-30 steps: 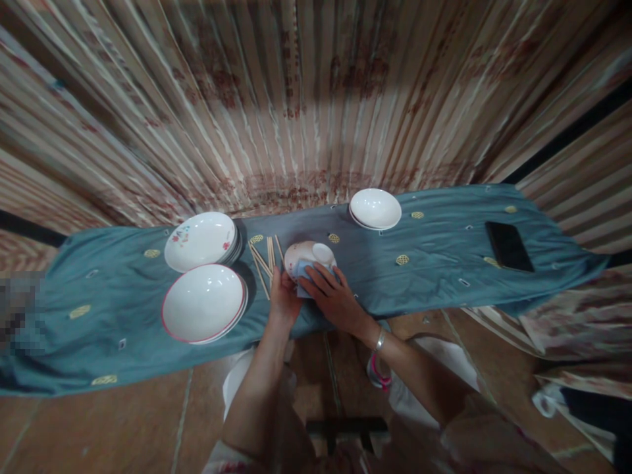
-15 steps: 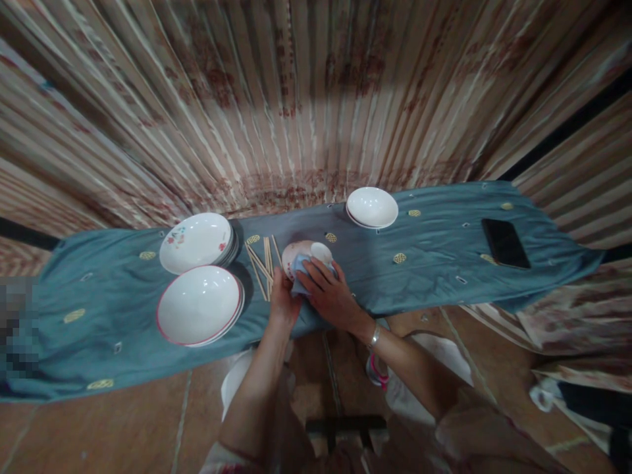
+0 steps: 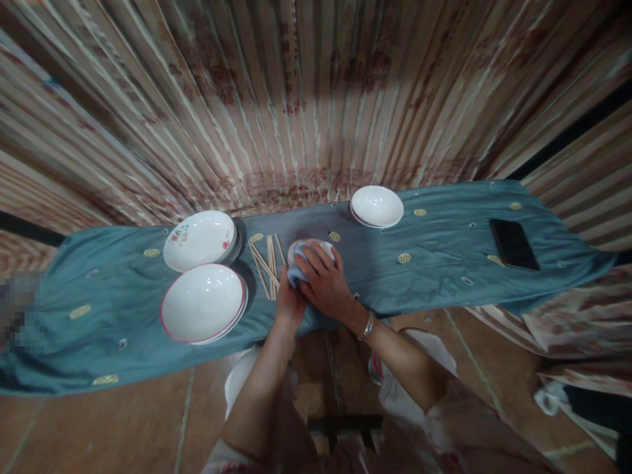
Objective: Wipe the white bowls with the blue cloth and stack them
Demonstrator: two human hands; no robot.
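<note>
My left hand is closed on the near-left side of a small bowl, which is tipped with its outside and white foot toward me. Across it lies my right hand, fingers pressing a light blue cloth against the bowl's outer surface. Hands and cloth hide most of the bowl. Just left of them, several wooden chopsticks lie loosely on the tablecloth, some crossed.
A blue-green tablecloth covers the long table. Stacked floral plates and red-rimmed bowls stand left. White bowls sit at the back, right of centre. A black phone lies farther right. Behind hangs a patterned curtain.
My right hand and the cloth have slid up and left over the bowl, covering more of it. My left hand still grips it. The whole view has shifted slightly.
</note>
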